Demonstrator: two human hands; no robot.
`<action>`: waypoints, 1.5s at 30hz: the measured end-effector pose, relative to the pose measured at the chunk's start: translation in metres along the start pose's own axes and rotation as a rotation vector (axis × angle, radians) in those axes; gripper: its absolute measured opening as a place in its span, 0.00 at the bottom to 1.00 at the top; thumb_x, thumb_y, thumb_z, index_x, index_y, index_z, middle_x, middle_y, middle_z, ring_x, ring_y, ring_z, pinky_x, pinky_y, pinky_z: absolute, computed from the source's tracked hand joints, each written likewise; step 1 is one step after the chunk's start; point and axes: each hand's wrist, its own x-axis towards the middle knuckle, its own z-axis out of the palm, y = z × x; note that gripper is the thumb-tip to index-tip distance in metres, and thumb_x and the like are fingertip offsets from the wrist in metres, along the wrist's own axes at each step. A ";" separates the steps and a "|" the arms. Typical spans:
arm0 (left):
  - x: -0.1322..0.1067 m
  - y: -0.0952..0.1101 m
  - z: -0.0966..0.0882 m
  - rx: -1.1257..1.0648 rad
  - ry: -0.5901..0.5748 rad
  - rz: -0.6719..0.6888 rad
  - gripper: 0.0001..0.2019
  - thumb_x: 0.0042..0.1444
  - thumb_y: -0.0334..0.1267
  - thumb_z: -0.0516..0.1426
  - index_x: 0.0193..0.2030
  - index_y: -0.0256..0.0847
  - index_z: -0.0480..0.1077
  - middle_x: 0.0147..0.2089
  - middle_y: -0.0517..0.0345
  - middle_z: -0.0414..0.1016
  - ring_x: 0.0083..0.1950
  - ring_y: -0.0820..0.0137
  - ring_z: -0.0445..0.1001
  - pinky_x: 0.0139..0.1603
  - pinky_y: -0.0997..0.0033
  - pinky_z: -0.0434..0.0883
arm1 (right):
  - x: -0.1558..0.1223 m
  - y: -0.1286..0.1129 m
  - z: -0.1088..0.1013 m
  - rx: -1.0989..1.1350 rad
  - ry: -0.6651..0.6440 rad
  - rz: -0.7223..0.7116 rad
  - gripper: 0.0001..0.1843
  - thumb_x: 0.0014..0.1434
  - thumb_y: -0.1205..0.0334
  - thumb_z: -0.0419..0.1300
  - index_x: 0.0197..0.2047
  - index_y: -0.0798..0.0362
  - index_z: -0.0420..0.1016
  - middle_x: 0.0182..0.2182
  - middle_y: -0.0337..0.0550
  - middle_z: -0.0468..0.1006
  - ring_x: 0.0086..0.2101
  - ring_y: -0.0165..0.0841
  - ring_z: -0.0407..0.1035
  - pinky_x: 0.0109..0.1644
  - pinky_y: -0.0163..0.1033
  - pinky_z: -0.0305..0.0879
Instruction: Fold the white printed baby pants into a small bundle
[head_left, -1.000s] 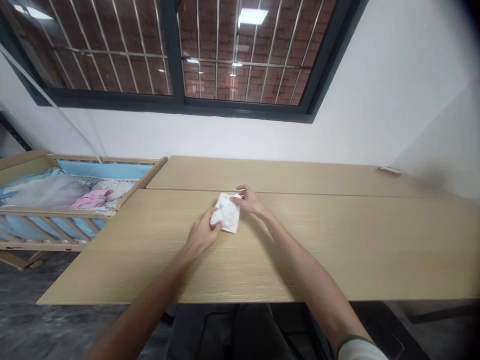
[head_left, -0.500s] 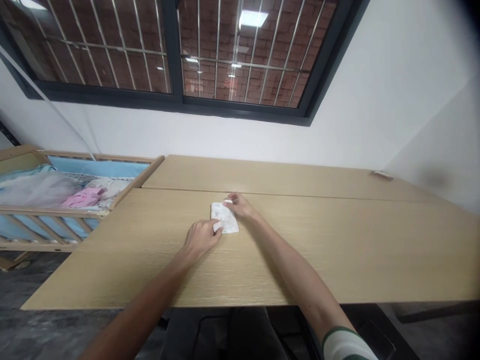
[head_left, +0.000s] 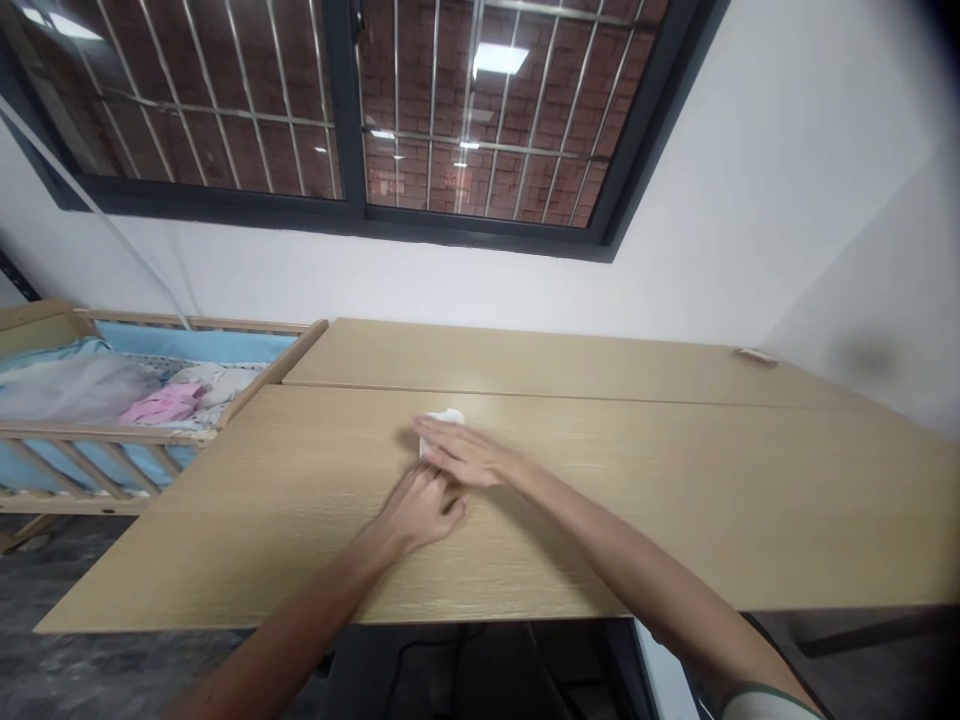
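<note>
A small white, soft-looking sheet or flat packet (head_left: 448, 415), whose exact kind I cannot tell, lies on the wooden tabletop (head_left: 675, 500). My right hand (head_left: 461, 452) stretches flat over it, fingers together and pointing left, so only its far edge and a bit of its left side show. Just nearer to me is my left hand (head_left: 426, 508), knuckles bent and thumb out to the right. Its fingertips disappear by the right hand's underside; whether they grip the white piece is hidden.
On the left, a wooden crib (head_left: 142, 435) with blue lining holds pink cloth (head_left: 165, 402) and white bedding. A small flat white object (head_left: 756, 356) lies at the table's far right. Behind stand a white wall and a barred window (head_left: 480, 215).
My right hand has turned from pinching the white piece's far edge to lying flat across it, shifted left and nearer. My left hand has moved slightly toward me, and its thumb has come off the piece.
</note>
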 end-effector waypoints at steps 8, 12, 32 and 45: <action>-0.004 0.007 0.000 0.071 -0.097 0.005 0.22 0.62 0.43 0.55 0.62 0.41 0.69 0.61 0.46 0.75 0.61 0.53 0.73 0.62 0.51 0.71 | -0.014 0.018 0.024 0.105 -0.154 0.029 0.35 0.71 0.37 0.40 0.73 0.45 0.58 0.72 0.40 0.56 0.71 0.38 0.48 0.75 0.47 0.40; -0.003 0.009 0.001 0.130 -0.106 -0.044 0.23 0.61 0.45 0.55 0.60 0.34 0.70 0.58 0.39 0.76 0.63 0.50 0.71 0.66 0.49 0.68 | -0.007 0.037 0.017 0.176 -0.068 0.076 0.33 0.68 0.34 0.48 0.68 0.40 0.67 0.69 0.35 0.62 0.70 0.39 0.52 0.75 0.47 0.42; -0.004 0.005 0.004 0.136 -0.096 -0.070 0.31 0.62 0.46 0.54 0.68 0.32 0.62 0.70 0.38 0.64 0.72 0.54 0.62 0.71 0.54 0.63 | 0.025 0.106 0.015 0.092 0.031 0.096 0.38 0.67 0.35 0.49 0.72 0.47 0.60 0.73 0.39 0.53 0.72 0.39 0.44 0.76 0.45 0.34; 0.003 -0.011 0.000 0.140 0.180 -0.410 0.18 0.66 0.44 0.51 0.56 0.38 0.70 0.57 0.45 0.76 0.59 0.56 0.72 0.64 0.54 0.67 | 0.028 0.126 0.003 -0.002 0.248 0.392 0.40 0.69 0.35 0.41 0.72 0.52 0.60 0.72 0.48 0.54 0.72 0.43 0.43 0.75 0.50 0.35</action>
